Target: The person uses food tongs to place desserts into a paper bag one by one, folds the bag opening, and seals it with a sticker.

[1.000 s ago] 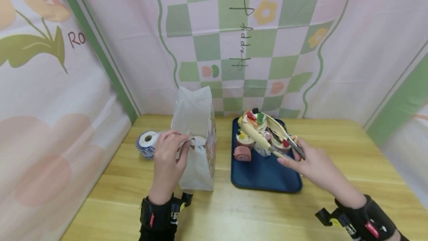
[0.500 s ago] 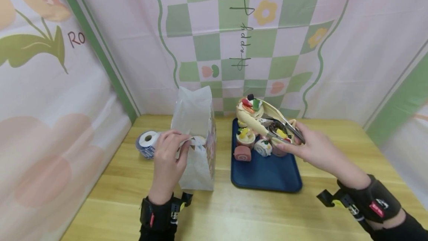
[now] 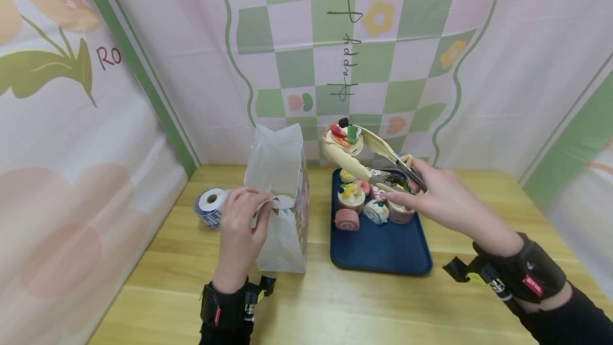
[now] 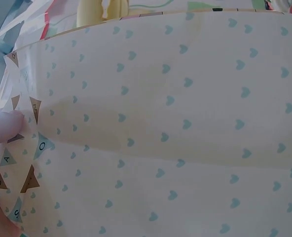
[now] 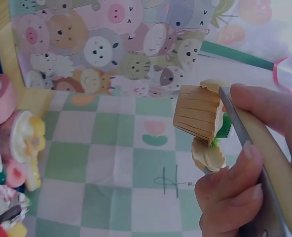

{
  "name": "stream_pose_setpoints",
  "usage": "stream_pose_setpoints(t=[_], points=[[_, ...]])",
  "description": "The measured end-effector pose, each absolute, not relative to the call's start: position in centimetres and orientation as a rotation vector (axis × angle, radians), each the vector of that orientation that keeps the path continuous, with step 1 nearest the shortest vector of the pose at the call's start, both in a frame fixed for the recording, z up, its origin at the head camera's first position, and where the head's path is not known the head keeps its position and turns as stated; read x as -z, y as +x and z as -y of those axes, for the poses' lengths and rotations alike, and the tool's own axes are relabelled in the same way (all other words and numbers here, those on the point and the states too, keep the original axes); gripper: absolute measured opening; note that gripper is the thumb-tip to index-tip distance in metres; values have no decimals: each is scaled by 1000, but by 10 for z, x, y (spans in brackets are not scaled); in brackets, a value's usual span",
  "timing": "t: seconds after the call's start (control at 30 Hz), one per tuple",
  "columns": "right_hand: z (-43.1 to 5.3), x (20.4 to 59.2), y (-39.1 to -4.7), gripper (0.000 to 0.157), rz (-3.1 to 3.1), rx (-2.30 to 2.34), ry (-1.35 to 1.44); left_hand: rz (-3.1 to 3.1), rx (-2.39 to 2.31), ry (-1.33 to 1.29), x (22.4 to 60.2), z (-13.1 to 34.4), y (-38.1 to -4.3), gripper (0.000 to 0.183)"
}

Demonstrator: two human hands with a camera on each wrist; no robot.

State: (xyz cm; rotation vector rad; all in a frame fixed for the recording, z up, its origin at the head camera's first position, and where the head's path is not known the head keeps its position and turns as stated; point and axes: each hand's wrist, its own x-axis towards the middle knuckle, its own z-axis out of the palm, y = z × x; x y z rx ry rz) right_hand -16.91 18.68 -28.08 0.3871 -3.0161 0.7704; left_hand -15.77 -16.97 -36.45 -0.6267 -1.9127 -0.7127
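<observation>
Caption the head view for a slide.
Right hand holds tongs gripping a cupcake in midair; left hand pinches a white bag at its edge.

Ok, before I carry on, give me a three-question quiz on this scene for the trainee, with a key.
1. What does the left grip pinch?
2. True or false: the tongs hold a cupcake in the air.
3. In the head view, the pink Swiss roll sits toward which edge of the tray? A: left; B: right; C: far.

Key:
1. The paper bag's edge.
2. True.
3. A.
</observation>
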Motion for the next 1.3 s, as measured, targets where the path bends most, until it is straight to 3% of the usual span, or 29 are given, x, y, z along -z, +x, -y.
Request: stream_pose_setpoints(t=[0.17,0.57,1.3], points=[[-177,272,-170,65,3008,-788,416,1916,715,-625,365,169,-157,9],[-151,261,-168,55,2947,-818,485,1929,717,-615,364,169,-155,9],[-116,268,-166,55,2902,-945,680,1934,708,-614,363,169,-155,9]])
